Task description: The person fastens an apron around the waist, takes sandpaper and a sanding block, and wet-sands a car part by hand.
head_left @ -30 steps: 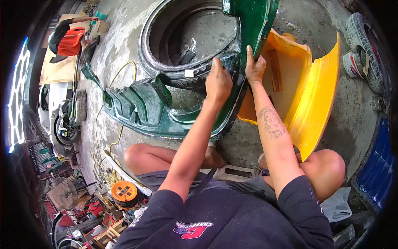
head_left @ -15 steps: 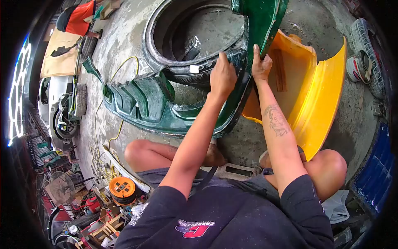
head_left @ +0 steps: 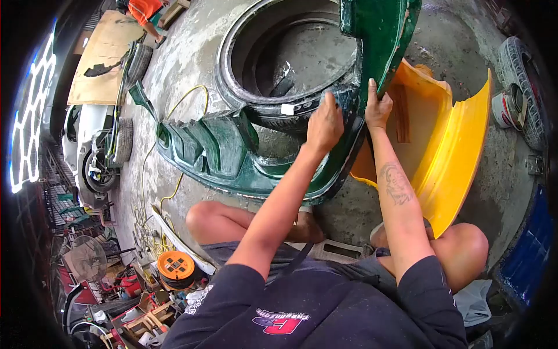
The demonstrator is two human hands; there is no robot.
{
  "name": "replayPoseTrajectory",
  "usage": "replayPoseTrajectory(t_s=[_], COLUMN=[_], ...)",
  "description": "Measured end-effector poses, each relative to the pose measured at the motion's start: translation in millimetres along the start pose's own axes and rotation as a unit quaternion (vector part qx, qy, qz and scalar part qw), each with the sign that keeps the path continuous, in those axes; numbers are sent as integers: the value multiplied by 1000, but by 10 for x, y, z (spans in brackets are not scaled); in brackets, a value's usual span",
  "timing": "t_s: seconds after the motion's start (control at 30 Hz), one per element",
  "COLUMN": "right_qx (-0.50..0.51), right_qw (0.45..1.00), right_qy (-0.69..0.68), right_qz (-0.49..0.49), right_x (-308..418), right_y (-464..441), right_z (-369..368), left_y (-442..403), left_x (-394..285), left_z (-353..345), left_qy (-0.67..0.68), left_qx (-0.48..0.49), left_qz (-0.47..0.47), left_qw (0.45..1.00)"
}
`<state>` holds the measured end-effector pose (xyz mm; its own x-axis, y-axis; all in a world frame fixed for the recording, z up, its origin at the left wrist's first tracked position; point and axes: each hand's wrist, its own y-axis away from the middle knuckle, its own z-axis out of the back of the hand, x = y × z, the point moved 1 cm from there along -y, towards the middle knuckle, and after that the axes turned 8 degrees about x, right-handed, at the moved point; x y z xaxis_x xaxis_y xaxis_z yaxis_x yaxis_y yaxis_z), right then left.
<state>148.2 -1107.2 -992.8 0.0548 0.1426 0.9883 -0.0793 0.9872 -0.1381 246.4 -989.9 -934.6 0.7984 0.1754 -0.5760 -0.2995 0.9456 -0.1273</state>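
A dark green car bumper, scuffed and pale in patches, rests across a tyre lying flat on the floor. My right hand grips the bumper's upright part near its edge, thumb pointing up along the surface. Against the inner side of that corner, my left hand is closed in a fist; whatever its fingers hold is hidden. A white label sticks to the tyre just left of this fist. Beyond my right forearm lies a yellow moulded panel.
An orange cable reel and cluttered tools lie at lower left, with a yellow cord along the floor. A fan stands there. A bucket, another tyre and a blue panel are right. A person in orange is at upper left.
The whole view has shifted, so the bumper and tyre appear lower and further right. My hands keep nearly the same places on the bumper. The person in orange has moved toward the top edge.
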Motion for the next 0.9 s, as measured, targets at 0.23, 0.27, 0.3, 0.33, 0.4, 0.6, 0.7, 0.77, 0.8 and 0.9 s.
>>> replayPoseTrajectory(t_s=[0.23, 0.27, 0.3, 0.33, 0.4, 0.6, 0.7, 0.77, 0.8, 0.9], right_qx=[-3, -2, 12, 24, 22, 21, 9, 6, 20, 6], right_qw=[1000, 1000, 1000, 999, 999, 1000, 1000, 1000, 1000, 1000], right_qy=[10, 12, 20, 27, 19, 0, 17, 29, 22, 11], right_qz=[4, 2, -10, -21, -22, -20, -6, -3, -9, 11], right_x=[0, -7, -2, 2, 16, -15, 2, 22, 46, 43], right_y=[20, 15, 7, 5, 34, -2, 7, 45, 70, -41], right_z=[14, 57, 57, 41, 22, 15, 19, 56, 76, 15], left_y=[132, 19, -121, -204, -166, 275, 0, -111, -53, 54], left_x=[-86, -56, -39, -52, -39, -108, -9, -22, 8, -1], left_z=[20, 23, 24, 51, 173, 231, -23, -38, -9, 54], left_qy=[-21, -7, -25, -44, -1, 27, -44, -78, -31, -15], left_qx=[11, 22, -5, -30, -66, -62, -44, -44, -53, -6], left_qz=[-10, -8, -30, -53, -17, 4, -42, -64, -99, -62], left_qw=[1000, 1000, 999, 997, 998, 998, 997, 994, 993, 998])
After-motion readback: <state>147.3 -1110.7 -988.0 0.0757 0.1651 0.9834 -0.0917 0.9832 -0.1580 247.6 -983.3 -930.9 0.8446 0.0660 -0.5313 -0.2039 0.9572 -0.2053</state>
